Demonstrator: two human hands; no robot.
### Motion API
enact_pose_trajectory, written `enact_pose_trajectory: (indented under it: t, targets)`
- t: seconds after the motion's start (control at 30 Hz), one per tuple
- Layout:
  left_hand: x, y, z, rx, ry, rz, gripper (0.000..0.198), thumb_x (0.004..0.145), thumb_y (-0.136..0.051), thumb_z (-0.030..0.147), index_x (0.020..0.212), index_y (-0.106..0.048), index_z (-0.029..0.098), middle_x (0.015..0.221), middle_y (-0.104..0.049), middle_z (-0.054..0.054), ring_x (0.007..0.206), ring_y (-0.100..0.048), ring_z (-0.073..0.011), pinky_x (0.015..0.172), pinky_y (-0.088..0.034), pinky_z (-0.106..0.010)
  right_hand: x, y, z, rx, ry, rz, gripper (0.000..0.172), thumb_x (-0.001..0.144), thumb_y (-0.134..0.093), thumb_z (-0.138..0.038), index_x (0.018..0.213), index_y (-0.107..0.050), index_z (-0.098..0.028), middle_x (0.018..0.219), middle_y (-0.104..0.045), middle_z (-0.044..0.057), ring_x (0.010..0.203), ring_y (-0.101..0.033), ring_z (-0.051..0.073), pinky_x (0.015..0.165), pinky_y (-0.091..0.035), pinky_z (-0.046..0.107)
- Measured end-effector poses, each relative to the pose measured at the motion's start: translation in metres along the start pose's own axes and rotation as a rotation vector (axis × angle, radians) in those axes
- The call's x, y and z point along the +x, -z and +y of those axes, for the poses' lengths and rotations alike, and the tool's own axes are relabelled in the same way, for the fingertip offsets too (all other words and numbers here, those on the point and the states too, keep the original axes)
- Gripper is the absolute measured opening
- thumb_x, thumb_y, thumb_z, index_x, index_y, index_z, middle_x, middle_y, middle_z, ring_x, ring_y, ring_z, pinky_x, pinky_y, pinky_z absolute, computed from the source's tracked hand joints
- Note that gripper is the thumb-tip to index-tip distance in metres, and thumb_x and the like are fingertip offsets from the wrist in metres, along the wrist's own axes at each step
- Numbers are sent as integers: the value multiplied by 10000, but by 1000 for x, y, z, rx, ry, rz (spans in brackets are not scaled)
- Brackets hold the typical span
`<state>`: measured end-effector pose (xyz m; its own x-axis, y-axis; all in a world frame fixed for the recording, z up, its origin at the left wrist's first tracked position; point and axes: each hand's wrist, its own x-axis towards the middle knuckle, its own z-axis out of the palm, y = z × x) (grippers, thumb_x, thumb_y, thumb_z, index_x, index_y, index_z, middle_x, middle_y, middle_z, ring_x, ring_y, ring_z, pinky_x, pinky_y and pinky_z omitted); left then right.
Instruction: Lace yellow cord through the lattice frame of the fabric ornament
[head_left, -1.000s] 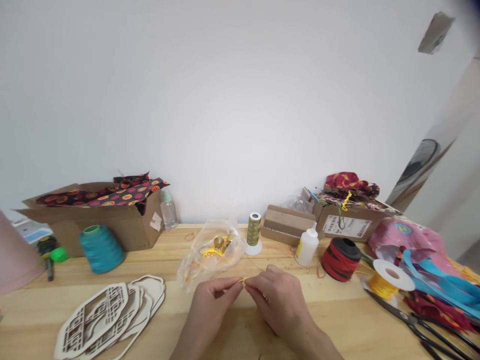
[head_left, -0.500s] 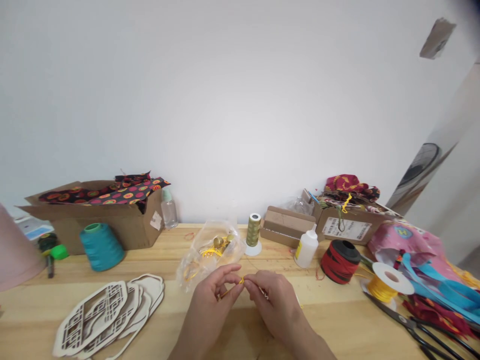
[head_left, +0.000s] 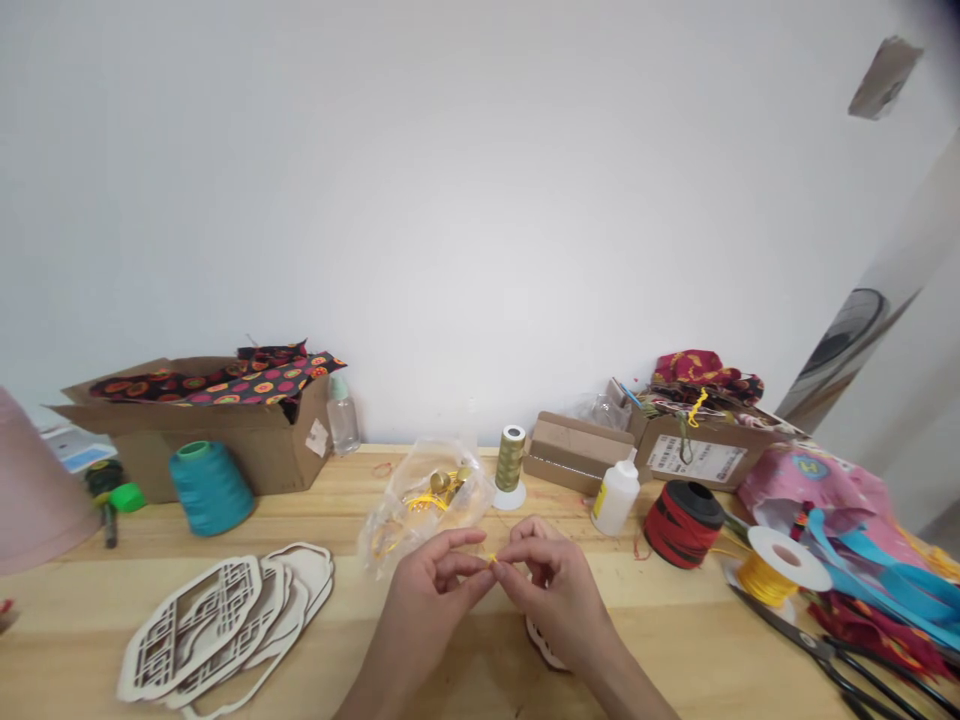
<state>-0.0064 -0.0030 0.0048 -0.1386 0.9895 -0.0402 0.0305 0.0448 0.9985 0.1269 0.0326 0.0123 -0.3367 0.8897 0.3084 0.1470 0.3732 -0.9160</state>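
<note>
My left hand (head_left: 437, 590) and my right hand (head_left: 551, 585) meet low in the middle of the view, fingertips nearly touching. Between them they pinch a small piece of yellow cord (head_left: 491, 558). A pale wooden piece (head_left: 546, 645) with a dark edge shows partly from under my right hand, most of it hidden. Just beyond my left hand lies a clear plastic bag (head_left: 397, 505) holding yellow cord and gold-coloured round parts. A spool of olive-gold thread (head_left: 510, 460) stands behind the hands.
Cut wooden frames (head_left: 199, 625), a teal thread cone (head_left: 210, 488) and a cardboard box (head_left: 225, 455) are on the left. To the right are a white glue bottle (head_left: 616, 495), a red-black spool (head_left: 682, 522), a yellow cord spool (head_left: 772, 570) and black scissors (head_left: 821, 648).
The fingertips have come closer together over the yellow cord. The wooden piece under my right hand now shows. The whole scene has shifted slightly to the right.
</note>
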Motion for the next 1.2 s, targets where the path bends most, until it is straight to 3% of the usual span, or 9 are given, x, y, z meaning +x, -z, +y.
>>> enact_pose_trajectory:
  t: [0.17,0.37,0.53,0.67,0.8,0.93,1.03,1.2]
  targets:
    - [2,2,1,-82,68,25,356,553,-666,270,870,-569,139,594,-663,3,590,-575,-141,590,-412,-236,0,6,-2,411,-157,-50,131,656,-586,-211,544,-557,-149,708,-475,-3,678,-440,119,595,-337,210]
    - [1,0,10,-53,76,-10,169,535,-662,270,617,-612,131,575,-629,-5,591,-551,-144,599,-402,-245,-1,8,-1,583,-210,-60,124,696,-580,-270,681,-570,-147,735,-547,11,653,-454,110,652,-346,229]
    - [0,-3,6,39,13,-36,183,571,-627,308,605,-625,128,434,-422,66,438,-356,-77,433,-267,-195,-1,9,-3,715,-169,-68,140,742,-537,-267,671,-546,-147,715,-558,16,640,-460,100,672,-357,245]
    - [-2,-5,2,164,-72,-71,193,621,-585,318,665,-661,146,423,-248,88,419,-219,-69,402,-164,-199,0,10,-4,767,-166,-57,140,731,-552,-275,665,-538,-153,682,-555,7,619,-470,98,647,-370,239]
    - [-6,-5,7,203,-134,-203,207,664,-545,328,653,-678,170,453,-410,48,452,-313,-88,428,-237,-199,0,11,-5,819,-183,-60,146,722,-564,-278,657,-531,-152,664,-545,1,595,-467,89,601,-371,214]
    - [-9,-4,12,246,-179,-251,182,650,-561,307,708,-695,199,551,-584,11,521,-451,-128,485,-333,-203,-1,10,-6,864,-204,-93,149,729,-555,-276,660,-516,-150,651,-532,-1,543,-446,77,540,-365,202]
    - [-9,-3,12,324,-220,-254,178,643,-572,303,722,-698,205,543,-594,5,502,-457,-127,468,-334,-201,-2,10,-6,865,-194,-99,145,741,-542,-270,667,-514,-148,647,-531,-2,522,-434,70,529,-361,201]
    - [-6,-2,11,393,-261,-208,139,641,-581,263,590,-683,185,471,-525,16,460,-407,-108,453,-318,-192,-1,11,-7,841,-170,-94,162,726,-558,-283,659,-518,-141,626,-540,0,542,-454,77,542,-357,195]
